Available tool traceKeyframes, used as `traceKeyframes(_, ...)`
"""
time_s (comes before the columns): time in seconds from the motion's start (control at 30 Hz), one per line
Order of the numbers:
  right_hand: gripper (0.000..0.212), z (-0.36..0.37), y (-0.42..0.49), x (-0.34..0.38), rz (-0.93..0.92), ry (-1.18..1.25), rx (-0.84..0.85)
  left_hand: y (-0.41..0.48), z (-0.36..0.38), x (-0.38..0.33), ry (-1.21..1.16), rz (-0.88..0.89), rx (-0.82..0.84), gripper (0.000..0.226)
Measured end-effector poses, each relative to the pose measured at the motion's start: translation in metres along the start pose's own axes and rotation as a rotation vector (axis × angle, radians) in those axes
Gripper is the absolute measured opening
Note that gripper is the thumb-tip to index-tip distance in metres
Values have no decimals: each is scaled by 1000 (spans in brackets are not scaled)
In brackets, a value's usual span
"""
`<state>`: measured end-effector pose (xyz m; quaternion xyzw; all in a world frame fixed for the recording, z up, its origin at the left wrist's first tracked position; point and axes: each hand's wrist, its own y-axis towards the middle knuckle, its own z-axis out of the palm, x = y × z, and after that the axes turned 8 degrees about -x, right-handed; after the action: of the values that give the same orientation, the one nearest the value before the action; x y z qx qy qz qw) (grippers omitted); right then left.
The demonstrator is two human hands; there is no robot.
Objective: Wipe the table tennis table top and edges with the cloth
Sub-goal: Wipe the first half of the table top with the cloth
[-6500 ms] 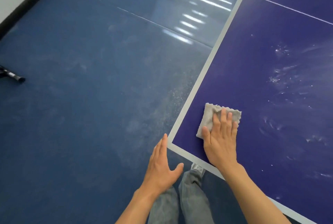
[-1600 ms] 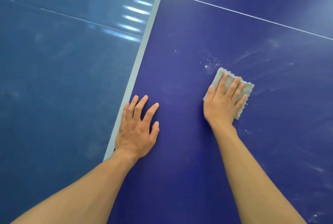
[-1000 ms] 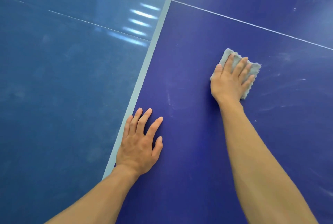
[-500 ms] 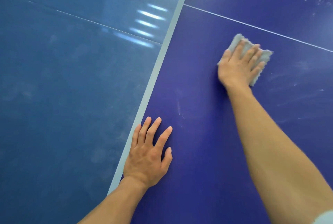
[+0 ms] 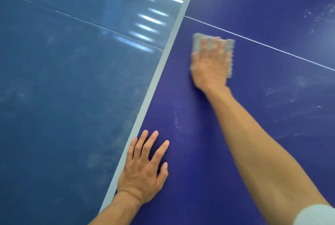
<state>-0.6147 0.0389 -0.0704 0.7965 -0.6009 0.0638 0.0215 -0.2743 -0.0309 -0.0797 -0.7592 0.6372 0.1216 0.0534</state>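
Note:
The dark blue table tennis table point(image 5: 244, 143) fills the right half of the view, with a pale edge stripe point(image 5: 163, 65) running diagonally. My right hand point(image 5: 210, 65) lies flat with straight fingers on a small grey cloth point(image 5: 196, 42), pressing it onto the top just below a thin white line point(image 5: 272, 48); the hand and cloth are motion-blurred. My left hand point(image 5: 145, 168) rests flat, fingers spread, on the table beside the edge stripe.
Left of the edge stripe lies a lighter blue floor point(image 5: 63, 98) with dusty smears and window reflections point(image 5: 150, 23). Faint dust streaks mark the table at the right point(image 5: 299, 101) and top right.
My right hand has slid the cloth leftward toward the edge stripe, after pushing it away from me over the past seconds. My left hand has stayed planted by the edge.

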Motion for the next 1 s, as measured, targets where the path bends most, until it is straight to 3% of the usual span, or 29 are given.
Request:
traceKeyframes(0.1,65,-17,29,-41,396,69,13,0,0,0,8,4,7,57)
traceKeyframes(0.17,64,-18,39,-26,438,91,3,0,0,0,19,6,8,57)
traceKeyframes(0.2,63,-15,38,-10,352,68,-18,0,0,0,19,9,8,58)
traceKeyframes(0.27,61,-9,24,28,-2,30,-24,1,0,0,21,9,0,58)
traceKeyframes(0.33,60,-2,-12,53,-352,73,84,2,0,-1,22,7,-8,58)
traceKeyframes(0.4,58,1,-56,41,-468,93,152,2,-1,-2,16,-2,-16,57)
traceKeyframes(0.43,58,0,-77,25,-398,94,144,2,-2,-2,15,-4,-15,57)
traceKeyframes(0.53,59,-9,-144,-40,103,104,73,3,-4,-3,12,-5,6,56)
traceKeyframes(0.6,63,-15,-194,-60,321,134,94,3,-5,-4,19,-10,17,56)
traceKeyframes(0.77,64,-3,-234,-8,475,116,89,3,-5,-4,12,-41,-3,65)
traceKeyframes(0.83,65,6,-213,35,316,107,86,1,-4,-6,-12,-69,-49,68)
traceKeyframes(0.93,63,12,-200,100,-161,247,153,0,-6,-6,-61,-298,-173,62)
traceKeyframes(1.0,60,12,-195,102,-275,261,196,-3,-7,-4,-100,-369,-262,57)
